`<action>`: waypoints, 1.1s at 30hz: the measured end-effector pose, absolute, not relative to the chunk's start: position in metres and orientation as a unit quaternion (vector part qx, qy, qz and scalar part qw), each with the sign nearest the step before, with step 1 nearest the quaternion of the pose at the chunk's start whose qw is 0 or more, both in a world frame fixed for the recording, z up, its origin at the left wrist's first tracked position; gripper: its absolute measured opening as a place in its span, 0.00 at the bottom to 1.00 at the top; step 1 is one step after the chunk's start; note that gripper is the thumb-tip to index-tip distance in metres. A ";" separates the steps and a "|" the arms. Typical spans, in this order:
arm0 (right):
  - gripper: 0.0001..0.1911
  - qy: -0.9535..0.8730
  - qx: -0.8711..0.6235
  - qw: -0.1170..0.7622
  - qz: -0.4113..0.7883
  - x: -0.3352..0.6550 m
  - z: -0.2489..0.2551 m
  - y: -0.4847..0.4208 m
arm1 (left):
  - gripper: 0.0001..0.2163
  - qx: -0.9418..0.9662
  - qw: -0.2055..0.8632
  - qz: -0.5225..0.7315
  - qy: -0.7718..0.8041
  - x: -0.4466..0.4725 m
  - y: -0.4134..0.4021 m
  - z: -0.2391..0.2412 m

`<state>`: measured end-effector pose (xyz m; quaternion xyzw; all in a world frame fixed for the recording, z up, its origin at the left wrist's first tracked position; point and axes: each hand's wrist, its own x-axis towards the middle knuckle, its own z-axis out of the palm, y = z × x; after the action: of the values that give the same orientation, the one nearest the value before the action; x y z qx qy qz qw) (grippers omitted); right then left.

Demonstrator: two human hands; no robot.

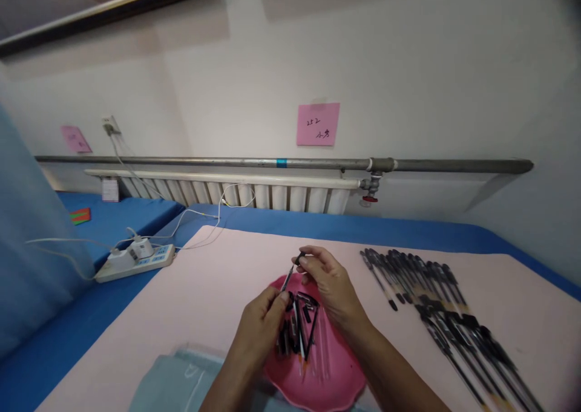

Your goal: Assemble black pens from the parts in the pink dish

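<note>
Above a pink scalloped tray (336, 394), my left hand (263, 318) is closed round a pen (287, 279) that points up and to the right. My right hand (333, 285) pinches a small black pen cap (299, 258) at the pen's upper end; whether cap and pen touch is too small to tell. Inside the tray lie loose black caps (307, 300), clear pen tubes (323, 345) and thin dark refills (311, 333). To the right of my right hand, several black capped pens (408, 273) lie in a row, with a second group of pens (472, 345) nearer me.
Pale pink paper (181, 303) covers the blue table (59, 357). At left sits a white power strip (136, 264) with plugs and cables. Light blue cloth (172, 382) lies at the front edge. A radiator (272, 197) and metal pipe (204, 162) run along the wall behind.
</note>
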<state>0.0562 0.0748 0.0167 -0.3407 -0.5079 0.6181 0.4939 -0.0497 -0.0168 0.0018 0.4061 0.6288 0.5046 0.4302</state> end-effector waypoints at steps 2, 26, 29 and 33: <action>0.14 -0.502 -0.338 0.498 0.621 0.055 0.017 0.073 | 0.14 0.407 0.427 0.503 0.632 -0.050 -0.017 0.002; 0.16 -0.488 -0.305 0.440 0.689 0.049 0.010 0.065 | 0.18 0.248 0.582 0.531 0.563 -0.045 -0.021 0.018; 0.15 -0.496 -0.302 0.427 0.693 0.048 0.006 0.063 | 0.17 0.237 0.593 0.526 0.561 -0.045 -0.021 0.019; 0.13 -0.496 -0.302 0.414 0.701 0.046 0.002 0.057 | 0.16 0.219 0.595 0.530 0.562 -0.048 -0.019 0.016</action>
<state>0.0456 0.0574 0.0022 -0.3020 -0.4964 0.7010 0.4136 -0.0478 -0.0191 0.0160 0.2194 0.5624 0.5305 0.5952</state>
